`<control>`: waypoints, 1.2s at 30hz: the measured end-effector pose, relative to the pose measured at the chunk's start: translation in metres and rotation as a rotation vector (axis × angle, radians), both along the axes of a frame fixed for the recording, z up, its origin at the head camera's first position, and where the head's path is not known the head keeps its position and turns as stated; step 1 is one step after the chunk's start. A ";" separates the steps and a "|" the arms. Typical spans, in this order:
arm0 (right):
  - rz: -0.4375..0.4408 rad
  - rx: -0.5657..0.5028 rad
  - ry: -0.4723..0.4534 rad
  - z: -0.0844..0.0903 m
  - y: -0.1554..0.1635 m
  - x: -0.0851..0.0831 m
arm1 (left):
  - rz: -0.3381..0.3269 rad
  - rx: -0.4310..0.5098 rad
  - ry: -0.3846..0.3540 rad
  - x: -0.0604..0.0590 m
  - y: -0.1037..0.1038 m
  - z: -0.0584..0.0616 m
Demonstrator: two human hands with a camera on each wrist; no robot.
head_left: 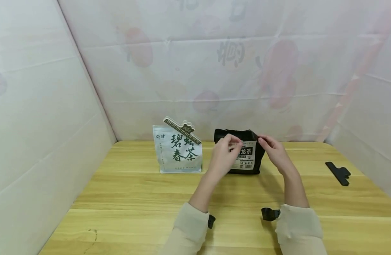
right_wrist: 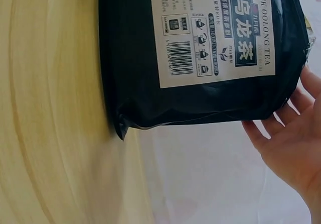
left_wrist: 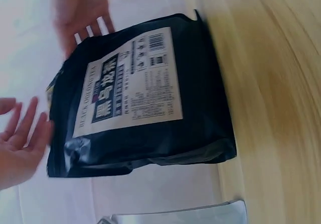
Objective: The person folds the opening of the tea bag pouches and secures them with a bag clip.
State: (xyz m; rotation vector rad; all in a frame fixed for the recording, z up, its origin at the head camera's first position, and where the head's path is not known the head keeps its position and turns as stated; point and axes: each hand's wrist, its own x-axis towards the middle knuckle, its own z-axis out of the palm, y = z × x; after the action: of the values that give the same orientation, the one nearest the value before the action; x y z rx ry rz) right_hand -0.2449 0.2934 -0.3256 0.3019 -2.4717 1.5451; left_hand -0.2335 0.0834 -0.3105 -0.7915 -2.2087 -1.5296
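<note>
Black tea bag [head_left: 243, 152], fingers [head_left: 235, 140] at top

The person wore a long-sleeved top in a pale cream, beige tone. The left sleeve [head_left: 187, 230] and the right sleeve [head_left: 299, 226] both ended in soft, slightly gathered cuffs at the wrists, leaving the hands bare. A small black device sat strapped at each wrist: one [head_left: 211, 221] showed at the left cuff's edge, a larger one [head_left: 270, 214] beside the right cuff. No rings or bracelets could be told.
</note>
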 end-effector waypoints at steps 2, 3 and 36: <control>0.000 -0.002 0.009 -0.002 -0.001 0.000 | 0.002 -0.042 0.123 -0.003 0.006 0.000; 0.005 -0.004 0.015 -0.003 -0.001 0.000 | 0.015 -0.083 0.194 -0.004 0.008 0.002; -0.223 -0.279 0.216 -0.018 -0.025 -0.017 | 0.451 -0.741 0.347 -0.048 0.052 0.014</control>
State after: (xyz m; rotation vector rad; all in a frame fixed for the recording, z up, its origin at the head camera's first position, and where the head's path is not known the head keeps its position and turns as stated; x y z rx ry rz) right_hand -0.2618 0.2683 -0.3433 0.1319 -2.0203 1.6386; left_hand -0.2817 0.1350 -0.2961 -0.6113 -2.4388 -0.3173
